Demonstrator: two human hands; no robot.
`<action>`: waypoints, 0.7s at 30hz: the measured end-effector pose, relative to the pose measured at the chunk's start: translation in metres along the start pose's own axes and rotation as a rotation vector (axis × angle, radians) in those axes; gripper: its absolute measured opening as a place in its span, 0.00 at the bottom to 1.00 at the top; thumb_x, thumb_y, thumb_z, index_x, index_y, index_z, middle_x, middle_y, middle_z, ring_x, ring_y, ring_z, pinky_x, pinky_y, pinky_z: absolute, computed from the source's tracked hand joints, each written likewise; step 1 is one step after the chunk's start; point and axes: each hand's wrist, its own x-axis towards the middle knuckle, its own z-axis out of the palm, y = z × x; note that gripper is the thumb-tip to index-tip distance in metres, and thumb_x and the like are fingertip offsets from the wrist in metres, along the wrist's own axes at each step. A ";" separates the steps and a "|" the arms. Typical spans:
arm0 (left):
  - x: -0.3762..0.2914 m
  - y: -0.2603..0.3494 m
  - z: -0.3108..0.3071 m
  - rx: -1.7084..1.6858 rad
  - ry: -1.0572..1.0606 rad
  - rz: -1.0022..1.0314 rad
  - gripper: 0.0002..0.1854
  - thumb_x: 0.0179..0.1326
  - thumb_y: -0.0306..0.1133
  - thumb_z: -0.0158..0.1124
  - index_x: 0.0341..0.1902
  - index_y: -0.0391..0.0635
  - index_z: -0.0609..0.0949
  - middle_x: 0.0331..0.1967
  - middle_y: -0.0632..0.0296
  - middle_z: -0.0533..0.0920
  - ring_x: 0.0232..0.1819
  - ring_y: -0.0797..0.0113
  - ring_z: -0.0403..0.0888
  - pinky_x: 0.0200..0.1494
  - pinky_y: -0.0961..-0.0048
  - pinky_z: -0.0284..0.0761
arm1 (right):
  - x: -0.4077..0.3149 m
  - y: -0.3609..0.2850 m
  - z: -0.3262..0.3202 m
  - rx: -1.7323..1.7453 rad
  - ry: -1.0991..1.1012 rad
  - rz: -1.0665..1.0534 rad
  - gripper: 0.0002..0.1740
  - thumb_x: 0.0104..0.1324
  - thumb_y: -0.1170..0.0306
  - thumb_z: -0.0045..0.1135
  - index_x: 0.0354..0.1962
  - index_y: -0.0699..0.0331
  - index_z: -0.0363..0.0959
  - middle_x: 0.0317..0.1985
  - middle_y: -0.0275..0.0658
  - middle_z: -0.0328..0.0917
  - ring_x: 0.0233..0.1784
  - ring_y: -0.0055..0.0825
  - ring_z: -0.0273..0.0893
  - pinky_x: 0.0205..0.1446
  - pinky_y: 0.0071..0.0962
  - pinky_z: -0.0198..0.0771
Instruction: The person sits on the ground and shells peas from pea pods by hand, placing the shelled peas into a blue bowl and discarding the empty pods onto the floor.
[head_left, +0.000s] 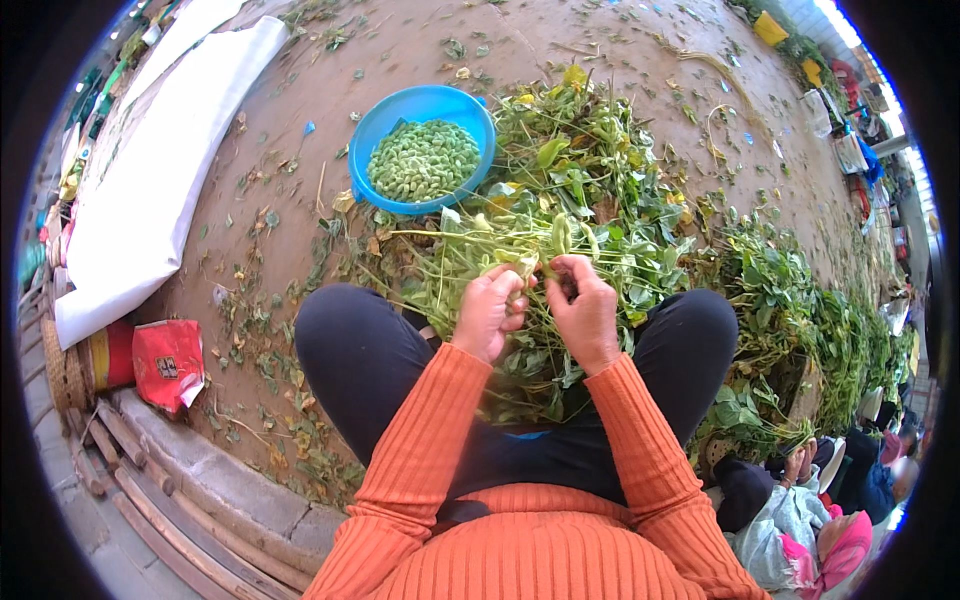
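My left hand (493, 309) is curled around green bean pods, its thumb and forefinger pinching a pale pod. Close beside it on the right, my right hand (582, 304) has its thumb and fingertips at the stems and pods; exactly what they pinch is hidden. Plump green pods (561, 234) hang on a stem just above the fingers. Beneath both hands, between my knees, lies a heap of cut bean plants (577, 180) with green and yellow leaves. Beyond it, to the upper left, a blue plastic basin (360, 154) holds a mound of shelled green beans (424, 160).
A white sheet (169, 180) stretches along the left, above a red bag (166, 364). Wooden poles (180, 525) lie by a concrete curb (247, 480) at lower left. More bean plants (772, 300) lie right. A person (795, 517) sits at lower right, holding stems.
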 end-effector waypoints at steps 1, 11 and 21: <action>0.000 0.001 -0.001 0.006 -0.013 0.002 0.11 0.57 0.25 0.50 0.43 0.41 0.76 0.30 0.66 0.77 0.19 0.82 0.64 0.13 0.88 0.54 | 0.002 -0.004 -0.005 0.041 0.002 0.032 0.08 0.58 0.77 0.57 0.37 0.68 0.72 0.23 0.29 0.74 0.22 0.12 0.66 0.26 0.16 0.63; 0.010 0.010 -0.002 0.070 -0.096 -0.113 0.19 0.53 0.23 0.48 0.50 0.37 0.74 0.34 0.62 0.78 0.19 0.83 0.63 0.13 0.89 0.54 | 0.048 0.001 -0.029 -0.305 -0.126 -0.357 0.07 0.60 0.73 0.55 0.37 0.66 0.73 0.34 0.42 0.77 0.33 0.37 0.77 0.37 0.28 0.71; 0.087 0.108 -0.058 -0.310 0.097 0.128 0.11 0.62 0.23 0.48 0.47 0.32 0.69 0.36 0.55 0.72 0.33 0.69 0.73 0.27 0.79 0.75 | 0.103 0.014 -0.050 -0.248 0.016 -0.190 0.07 0.60 0.70 0.55 0.31 0.67 0.73 0.28 0.43 0.76 0.30 0.40 0.75 0.34 0.32 0.68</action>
